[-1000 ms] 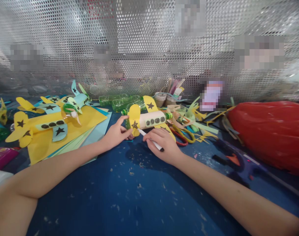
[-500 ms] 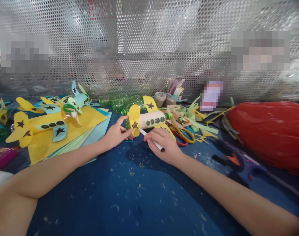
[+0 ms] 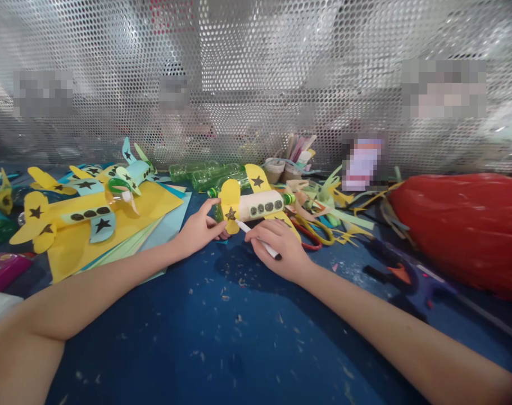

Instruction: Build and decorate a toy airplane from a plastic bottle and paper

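Note:
A toy plane [image 3: 259,206], built from a green plastic bottle with a cream paper band and yellow paper wings, lies on the blue table [image 3: 205,332]. Dark round windows run along its band, and a black star marks its yellow tail. My left hand [image 3: 203,228] grips the tail end, thumb and fingers closed on its edge. In my right hand [image 3: 279,247] is a white marker [image 3: 258,239] with a dark end; its tip meets the tail beside the star. The fingertips of my left hand are partly hidden behind the tail.
Finished-looking bottle planes [image 3: 85,214] stand at left on coloured paper sheets [image 3: 154,216]. Behind lie green bottles [image 3: 217,175]. Scissors [image 3: 318,230] and paper scraps [image 3: 348,214] sit right of the plane. A glue gun [image 3: 424,281] and a red bag [image 3: 462,230] are further right.
My right hand and the marker have shifted very slightly left and up at the tail star. My left hand and the toy plane have stayed in place.

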Available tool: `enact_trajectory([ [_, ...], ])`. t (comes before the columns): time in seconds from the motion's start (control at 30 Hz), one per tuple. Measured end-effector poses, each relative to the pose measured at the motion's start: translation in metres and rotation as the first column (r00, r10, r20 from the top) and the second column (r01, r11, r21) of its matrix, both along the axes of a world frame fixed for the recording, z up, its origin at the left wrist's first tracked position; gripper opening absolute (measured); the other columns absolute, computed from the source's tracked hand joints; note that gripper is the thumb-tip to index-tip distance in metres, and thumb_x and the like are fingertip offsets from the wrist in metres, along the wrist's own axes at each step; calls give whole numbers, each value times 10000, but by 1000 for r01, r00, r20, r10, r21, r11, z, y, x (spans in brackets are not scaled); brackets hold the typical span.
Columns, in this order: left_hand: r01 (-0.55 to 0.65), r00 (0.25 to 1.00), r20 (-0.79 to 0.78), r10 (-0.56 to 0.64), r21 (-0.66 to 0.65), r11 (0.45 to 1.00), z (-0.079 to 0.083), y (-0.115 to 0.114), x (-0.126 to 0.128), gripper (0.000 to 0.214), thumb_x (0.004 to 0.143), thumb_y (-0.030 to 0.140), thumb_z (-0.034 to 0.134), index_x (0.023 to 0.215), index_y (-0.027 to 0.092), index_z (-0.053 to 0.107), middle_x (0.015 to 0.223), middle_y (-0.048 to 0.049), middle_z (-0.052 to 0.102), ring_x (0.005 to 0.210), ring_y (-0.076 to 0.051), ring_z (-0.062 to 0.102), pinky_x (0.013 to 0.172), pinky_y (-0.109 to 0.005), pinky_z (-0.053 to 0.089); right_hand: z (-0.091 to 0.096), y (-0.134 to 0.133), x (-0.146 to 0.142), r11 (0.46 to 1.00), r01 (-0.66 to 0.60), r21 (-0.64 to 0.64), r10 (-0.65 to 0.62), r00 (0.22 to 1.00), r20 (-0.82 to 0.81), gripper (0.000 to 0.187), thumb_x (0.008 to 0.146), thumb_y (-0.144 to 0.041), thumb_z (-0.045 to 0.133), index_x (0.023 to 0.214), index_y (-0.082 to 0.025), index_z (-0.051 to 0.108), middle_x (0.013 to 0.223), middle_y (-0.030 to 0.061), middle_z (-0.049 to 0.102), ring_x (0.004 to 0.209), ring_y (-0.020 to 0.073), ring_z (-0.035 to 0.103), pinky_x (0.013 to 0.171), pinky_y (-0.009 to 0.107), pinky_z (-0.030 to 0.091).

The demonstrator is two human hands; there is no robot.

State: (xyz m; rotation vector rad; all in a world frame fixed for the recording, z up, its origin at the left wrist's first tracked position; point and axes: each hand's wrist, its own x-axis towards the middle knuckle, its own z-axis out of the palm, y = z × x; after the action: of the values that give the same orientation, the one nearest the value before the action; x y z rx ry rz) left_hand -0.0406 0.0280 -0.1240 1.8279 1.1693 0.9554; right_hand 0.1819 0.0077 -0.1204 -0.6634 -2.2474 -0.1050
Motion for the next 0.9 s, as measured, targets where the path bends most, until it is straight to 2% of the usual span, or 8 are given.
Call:
enact_trajectory([
  [0.9,-10,1000,1,10,-7,1000,-1,0,1,534,892,226,586,1355,176,326,737,-27,735,671,-176,719,649,-284,586,1,-1,0,1000,14,-25,-14,1000,-2,142,889,-153,483,860,-213,608,792,27,662,743,166,607,678,301,417],
])
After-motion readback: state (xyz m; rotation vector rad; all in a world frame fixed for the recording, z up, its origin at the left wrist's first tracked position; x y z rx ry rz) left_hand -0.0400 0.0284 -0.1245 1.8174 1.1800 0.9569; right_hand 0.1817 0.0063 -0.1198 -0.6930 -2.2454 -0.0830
